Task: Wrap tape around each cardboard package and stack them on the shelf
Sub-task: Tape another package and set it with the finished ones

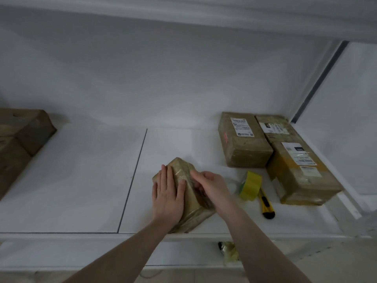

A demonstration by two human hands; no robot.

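A small cardboard package (184,193), already glossy with clear tape, lay near the front edge of the white shelf (81,180), turned at an angle. Left hand (168,193) lay flat on the package's left top face, fingers straight and close together, thumb alongside, palm pressing down. Right hand (210,184) rested on the package's right side, fingers loosely bent against the taped face; whether they pinched tape could not be told. The package sat under and between both hands. A yellow tape roll (250,185) stood just right of the right hand, a yellow utility knife (266,204) beside it. Three labelled boxes (244,139) sat at the right back, touching one another. Brown boxes (20,139) lay at far left.
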